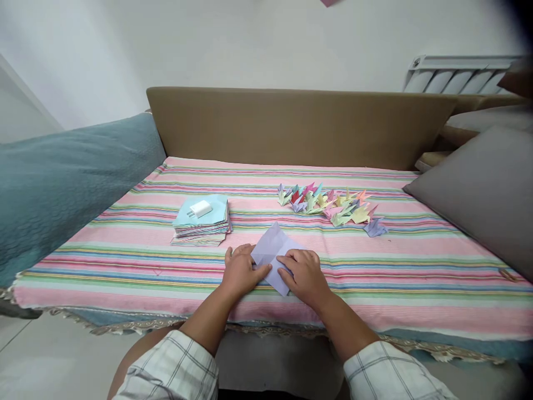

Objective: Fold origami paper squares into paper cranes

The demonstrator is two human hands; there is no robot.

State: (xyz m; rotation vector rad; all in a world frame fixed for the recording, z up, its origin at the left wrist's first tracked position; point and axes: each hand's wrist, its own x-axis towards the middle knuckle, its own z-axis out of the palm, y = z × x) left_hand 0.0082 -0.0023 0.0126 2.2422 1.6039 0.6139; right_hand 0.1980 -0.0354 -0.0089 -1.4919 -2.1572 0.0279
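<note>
Head view: a pale lilac paper sheet [276,253], partly folded with visible creases, lies flat on the striped cloth [375,266] near its front edge. Left hand [240,271] rests on the sheet's left corner, fingers close together and pressing down. Right hand [305,274] covers the right near part, fingers spread narrowly, flat on the paper. Neither hand grips it. Far left sits a paper stack [202,225] bearing a white charger [200,209]; far right, folded paper cranes [333,205].
</note>
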